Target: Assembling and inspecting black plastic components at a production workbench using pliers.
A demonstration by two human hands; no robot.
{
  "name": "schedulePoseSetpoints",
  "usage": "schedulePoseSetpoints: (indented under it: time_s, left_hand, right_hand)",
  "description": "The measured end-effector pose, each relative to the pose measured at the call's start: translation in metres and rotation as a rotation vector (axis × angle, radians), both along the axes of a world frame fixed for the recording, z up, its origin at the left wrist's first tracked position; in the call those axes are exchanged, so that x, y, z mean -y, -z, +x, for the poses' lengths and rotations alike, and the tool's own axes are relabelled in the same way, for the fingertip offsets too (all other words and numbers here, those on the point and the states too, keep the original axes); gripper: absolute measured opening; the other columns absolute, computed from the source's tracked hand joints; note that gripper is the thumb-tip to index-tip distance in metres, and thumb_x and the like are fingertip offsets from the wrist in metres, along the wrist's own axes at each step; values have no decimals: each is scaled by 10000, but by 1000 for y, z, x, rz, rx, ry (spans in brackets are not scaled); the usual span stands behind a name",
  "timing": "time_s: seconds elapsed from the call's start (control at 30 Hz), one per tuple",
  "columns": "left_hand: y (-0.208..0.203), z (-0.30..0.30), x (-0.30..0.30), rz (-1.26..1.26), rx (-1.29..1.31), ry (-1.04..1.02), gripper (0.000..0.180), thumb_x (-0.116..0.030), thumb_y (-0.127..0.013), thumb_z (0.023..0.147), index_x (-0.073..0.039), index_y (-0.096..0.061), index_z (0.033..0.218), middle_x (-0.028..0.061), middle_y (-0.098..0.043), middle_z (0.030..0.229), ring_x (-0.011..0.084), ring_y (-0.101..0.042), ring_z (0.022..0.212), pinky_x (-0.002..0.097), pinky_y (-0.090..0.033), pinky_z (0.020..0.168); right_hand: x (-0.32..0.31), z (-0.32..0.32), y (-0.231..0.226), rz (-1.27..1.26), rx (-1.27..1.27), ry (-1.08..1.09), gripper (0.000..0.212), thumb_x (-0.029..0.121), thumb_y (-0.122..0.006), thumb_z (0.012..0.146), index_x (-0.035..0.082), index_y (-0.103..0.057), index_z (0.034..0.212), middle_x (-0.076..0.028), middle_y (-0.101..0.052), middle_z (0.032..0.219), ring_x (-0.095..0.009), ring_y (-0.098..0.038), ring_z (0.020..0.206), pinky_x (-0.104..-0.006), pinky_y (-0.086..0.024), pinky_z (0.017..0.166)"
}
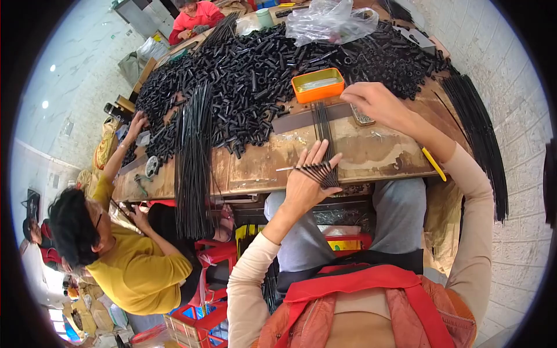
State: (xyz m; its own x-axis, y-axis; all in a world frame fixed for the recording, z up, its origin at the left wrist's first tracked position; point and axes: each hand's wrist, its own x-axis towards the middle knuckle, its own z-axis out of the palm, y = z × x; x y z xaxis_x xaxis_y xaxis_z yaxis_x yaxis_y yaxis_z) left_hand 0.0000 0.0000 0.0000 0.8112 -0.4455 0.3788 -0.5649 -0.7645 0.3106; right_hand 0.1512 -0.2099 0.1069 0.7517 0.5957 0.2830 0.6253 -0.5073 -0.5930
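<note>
My left hand (pixel 308 181) is at the table's front edge, fingers stretched forward and thumb out to the right. Thin black rods (pixel 318 171) fan across it, held there; one pale thin tip points left. Just beyond the fingers, a bundle of similar black rods (pixel 322 120) lies on the wood, reaching toward an orange rectangular box (pixel 318 87). Farther right, my right hand (pixel 371 100) hovers over a small metal tin (pixel 362 116) of tiny pieces. Its fingers are bent together in a pinch; whatever sits between the tips is too small to make out.
A large heap of short black tubes (pixel 249 81) covers the far table. Long black rods hang over the front edge at left (pixel 194 156) and along the right side (pixel 478 133). Yellow-handled tool (pixel 434 164) lies at right. A co-worker in yellow (pixel 136 269) sits left; another person sits far back.
</note>
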Motion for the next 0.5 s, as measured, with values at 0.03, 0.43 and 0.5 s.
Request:
schedulePoseSetpoints:
  time_s: [0.03, 0.43, 0.5]
  left_hand:
    - [3, 0, -1, -29, -13, -3, 826, -338, -815, 652, -190, -465, 1386, 162, -304, 1522, 340, -304, 1399, 474, -254, 1144]
    - [-3, 24, -1, 263, -22, 29, 766, -525, -659, 773, -241, -410, 1440, 207, -226, 1541, 375, -195, 1438, 510, -196, 1150]
    - [-6, 24, -2, 274, -38, 30, 732, -523, -636, 793, -242, -421, 1434, 209, -227, 1542, 374, -195, 1438, 510, -199, 1147]
  right_hand:
    - [-3, 15, 13, -42, 157, -43, 190, 180, -571, 899, 20, -665, 937, -153, -660, 898, -341, -630, 857, -413, -499, 754]
    - [-80, 162, 71, -432, 242, -36, 136, 48, -584, 739, 3, -698, 797, -238, -669, 809, -397, -665, 805, -467, -537, 698]
    - [-77, 165, 70, -402, 200, -108, 127, 50, -609, 717, 7, -702, 793, -221, -671, 809, -391, -664, 800, -460, -535, 705]
